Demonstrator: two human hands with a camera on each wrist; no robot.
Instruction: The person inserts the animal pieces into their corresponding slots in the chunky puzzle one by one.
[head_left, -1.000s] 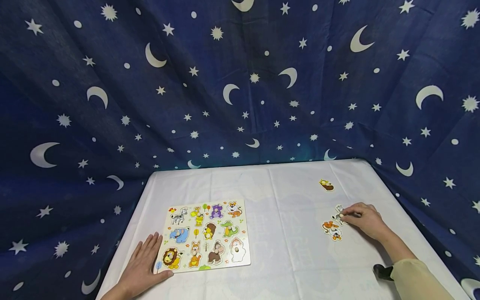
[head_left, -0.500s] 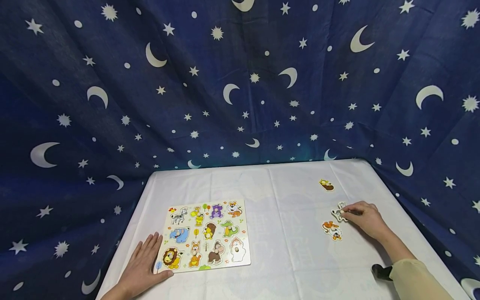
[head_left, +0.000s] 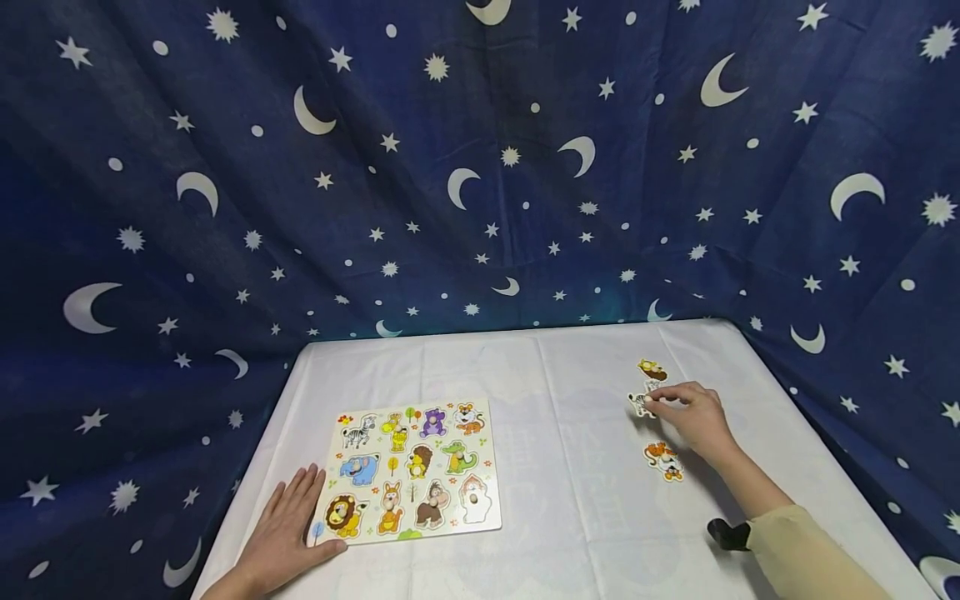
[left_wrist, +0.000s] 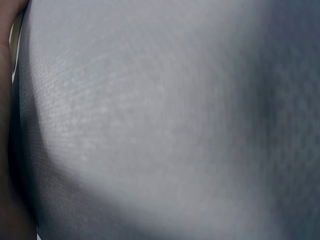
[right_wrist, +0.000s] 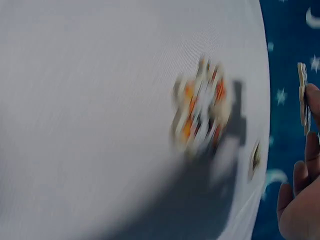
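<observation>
The zebra piece (head_left: pixel 639 406) is pinched between the thumb and fingers of the right hand (head_left: pixel 696 421), near the yellow-and-brown piece (head_left: pixel 653 371) on the right of the white tablecloth (head_left: pixel 562 517), while the left hand (head_left: pixel 283 527) is laid flat at the near left corner of the puzzle board (head_left: pixel 495 518). Knobs are shown on several board animals, among them the lion (head_left: pixel 342 515) and the kangaroo (head_left: pixel 390 508), and those places are judged filled; no knob is seen at the zebra place (head_left: pixel 358 432), which is taken to be vacant. Outside the board are left the held piece, the yellow-and-brown one and the orange-and-white cluster (head_left: pixel 663 462), whose count cannot be told through the blur. In the right wrist view the held piece is shown edge-on and lifted, which is less plain from the head; the board's animals are seen only in the head view.
</observation>
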